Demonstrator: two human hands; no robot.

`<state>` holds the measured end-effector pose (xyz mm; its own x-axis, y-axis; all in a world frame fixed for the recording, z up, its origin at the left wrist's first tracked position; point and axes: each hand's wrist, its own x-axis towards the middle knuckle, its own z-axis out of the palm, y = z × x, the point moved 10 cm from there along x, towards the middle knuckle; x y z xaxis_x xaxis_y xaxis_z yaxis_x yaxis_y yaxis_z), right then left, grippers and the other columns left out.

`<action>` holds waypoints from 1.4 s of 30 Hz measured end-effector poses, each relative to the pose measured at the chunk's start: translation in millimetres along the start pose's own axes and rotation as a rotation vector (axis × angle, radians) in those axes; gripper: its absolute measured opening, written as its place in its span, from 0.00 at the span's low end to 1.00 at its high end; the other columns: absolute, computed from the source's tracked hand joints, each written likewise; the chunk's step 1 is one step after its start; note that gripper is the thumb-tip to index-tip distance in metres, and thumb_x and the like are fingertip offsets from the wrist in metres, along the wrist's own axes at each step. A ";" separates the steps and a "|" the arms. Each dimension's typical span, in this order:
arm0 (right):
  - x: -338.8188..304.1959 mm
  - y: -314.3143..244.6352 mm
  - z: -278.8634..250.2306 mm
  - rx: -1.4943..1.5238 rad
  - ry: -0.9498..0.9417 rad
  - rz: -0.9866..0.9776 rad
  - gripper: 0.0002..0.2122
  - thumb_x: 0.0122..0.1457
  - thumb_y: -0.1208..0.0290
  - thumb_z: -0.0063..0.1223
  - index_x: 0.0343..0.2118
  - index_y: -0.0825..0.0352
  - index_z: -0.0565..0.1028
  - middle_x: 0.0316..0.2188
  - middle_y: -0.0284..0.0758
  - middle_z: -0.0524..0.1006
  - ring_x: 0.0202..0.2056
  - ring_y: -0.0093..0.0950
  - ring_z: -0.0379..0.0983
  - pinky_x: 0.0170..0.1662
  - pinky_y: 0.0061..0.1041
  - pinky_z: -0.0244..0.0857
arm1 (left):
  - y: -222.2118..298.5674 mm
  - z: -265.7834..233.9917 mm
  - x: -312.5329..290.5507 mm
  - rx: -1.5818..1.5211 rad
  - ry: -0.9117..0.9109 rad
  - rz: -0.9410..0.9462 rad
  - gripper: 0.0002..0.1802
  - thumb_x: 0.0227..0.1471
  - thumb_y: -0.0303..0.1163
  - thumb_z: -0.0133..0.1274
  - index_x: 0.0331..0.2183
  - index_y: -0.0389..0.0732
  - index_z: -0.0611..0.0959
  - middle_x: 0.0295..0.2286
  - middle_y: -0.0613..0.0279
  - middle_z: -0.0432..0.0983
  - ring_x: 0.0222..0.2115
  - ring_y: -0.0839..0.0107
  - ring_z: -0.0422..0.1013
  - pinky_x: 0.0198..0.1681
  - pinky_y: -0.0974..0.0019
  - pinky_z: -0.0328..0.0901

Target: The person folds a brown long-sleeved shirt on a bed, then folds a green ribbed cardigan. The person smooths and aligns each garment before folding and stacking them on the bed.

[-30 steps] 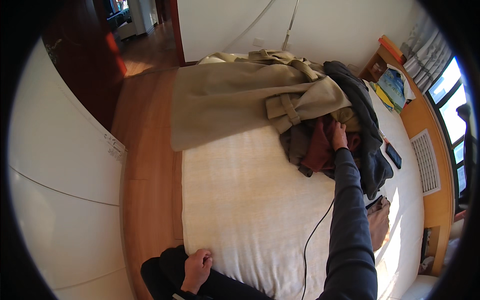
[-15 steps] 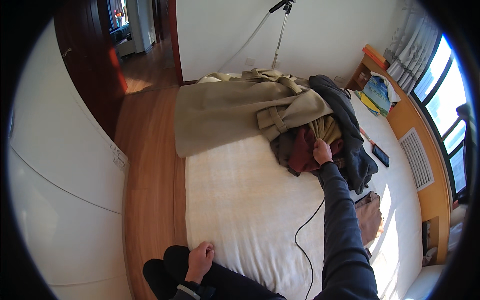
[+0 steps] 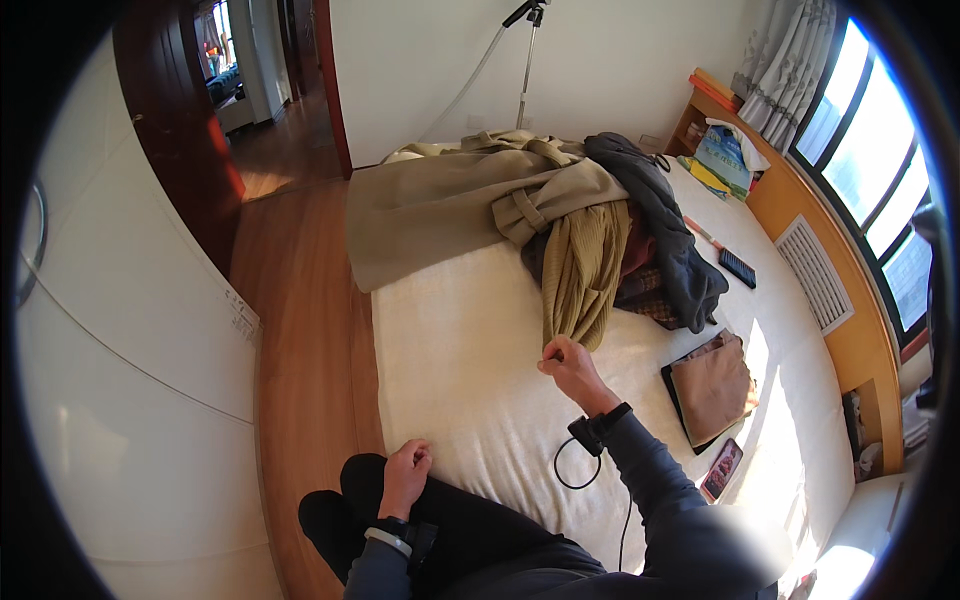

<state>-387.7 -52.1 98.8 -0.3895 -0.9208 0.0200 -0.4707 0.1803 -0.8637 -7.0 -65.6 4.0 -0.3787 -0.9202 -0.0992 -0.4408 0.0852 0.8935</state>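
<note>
My right hand (image 3: 572, 365) grips the end of a ribbed olive-mustard knit garment (image 3: 585, 265). The garment stretches from a heap of clothes down toward me. Beside it in the heap lie a long khaki coat (image 3: 430, 220) with a belted cuff, a dark grey jacket (image 3: 680, 235) and a partly covered dark red garment (image 3: 638, 245). Some plaid cloth (image 3: 645, 290) shows under the jacket. My left hand (image 3: 407, 475) rests on my thigh at the bed's edge, fingers curled in and nothing seen in them.
On the bed (image 3: 450, 340), to the right, are folded brown clothing (image 3: 712, 385), a phone (image 3: 722, 468) and a bed brush (image 3: 737, 268). A black cable (image 3: 628, 530) trails from my right wrist. Beyond the bed stands a tripod (image 3: 526, 80); a white cabinet (image 3: 130, 350) is at left.
My right hand has drawn the olive-mustard garment out of the heap toward me, over the dark red one. The folded brown clothing and the phone now show more fully. My left hand stays on my thigh.
</note>
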 end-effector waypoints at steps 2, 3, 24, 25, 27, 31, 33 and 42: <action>-52.7 -31.3 58.2 0.064 -0.134 0.020 0.07 0.56 0.77 0.63 0.32 0.69 0.74 0.25 0.31 0.73 0.28 0.22 0.69 0.31 0.26 0.63 | 2.4 -4.1 -1.3 -0.014 -0.014 0.004 0.14 0.54 0.28 0.59 0.44 0.38 0.85 0.29 0.54 0.82 0.31 0.61 0.80 0.37 0.62 0.73; -79.0 -49.2 88.2 0.107 -0.221 0.013 0.07 0.57 0.76 0.62 0.34 0.69 0.74 0.26 0.32 0.73 0.29 0.22 0.70 0.32 0.26 0.64 | 3.2 -6.6 -2.2 -0.027 -0.011 0.004 0.14 0.55 0.28 0.59 0.45 0.38 0.84 0.29 0.54 0.82 0.31 0.63 0.80 0.37 0.63 0.73; -128.7 -51.2 95.4 -0.363 -0.051 -0.240 0.05 0.60 0.70 0.59 0.34 0.65 0.75 0.31 0.43 0.79 0.40 0.47 0.75 0.44 0.44 0.65 | 8.5 -19.8 -21.4 -0.277 -0.019 0.000 0.18 0.63 0.25 0.55 0.54 0.33 0.81 0.42 0.55 0.84 0.43 0.67 0.79 0.47 0.66 0.72; -130.3 -64.6 92.6 -0.298 -0.042 -0.223 0.05 0.61 0.71 0.57 0.34 0.65 0.74 0.27 0.45 0.78 0.36 0.49 0.76 0.41 0.44 0.66 | 4.2 -19.4 -24.5 -0.354 -0.031 -0.068 0.18 0.64 0.25 0.55 0.54 0.33 0.81 0.43 0.57 0.83 0.44 0.69 0.78 0.47 0.67 0.72; -146.7 -104.6 101.2 -0.059 -0.172 -0.247 0.06 0.63 0.70 0.56 0.34 0.67 0.73 0.24 0.48 0.76 0.32 0.53 0.75 0.36 0.44 0.66 | 7.7 -27.2 -35.1 -0.400 -0.026 -0.066 0.19 0.65 0.25 0.55 0.56 0.33 0.80 0.45 0.59 0.82 0.45 0.72 0.77 0.49 0.68 0.71; -225.4 -196.5 154.5 0.304 -0.757 -0.377 0.12 0.66 0.69 0.55 0.47 0.68 0.69 0.27 0.53 0.77 0.34 0.58 0.75 0.36 0.48 0.66 | 9.7 -33.7 -48.8 -0.605 -0.064 -0.081 0.20 0.66 0.25 0.54 0.57 0.32 0.79 0.46 0.59 0.81 0.47 0.74 0.75 0.51 0.69 0.70; -264.6 -207.8 191.5 0.152 -1.078 -0.348 0.18 0.66 0.68 0.55 0.54 0.70 0.64 0.27 0.55 0.78 0.36 0.57 0.77 0.38 0.49 0.67 | 11.6 -38.6 -54.7 -0.604 -0.070 -0.076 0.19 0.68 0.28 0.51 0.58 0.33 0.79 0.48 0.58 0.81 0.47 0.74 0.75 0.51 0.68 0.70; -282.0 -186.8 235.1 -0.118 -1.118 -0.490 0.25 0.65 0.69 0.53 0.64 0.68 0.65 0.41 0.50 0.81 0.45 0.52 0.79 0.48 0.48 0.71 | 33.9 -70.7 -114.1 -0.743 -0.022 -0.186 0.31 0.69 0.44 0.52 0.62 0.28 0.73 0.55 0.53 0.76 0.54 0.66 0.73 0.59 0.63 0.66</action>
<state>-3.8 92.6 136.1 0.7148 -0.6799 -0.1639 -0.4684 -0.2914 -0.8341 78.9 15.2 76.6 -0.3712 -0.8857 -0.2788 0.1614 -0.3572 0.9200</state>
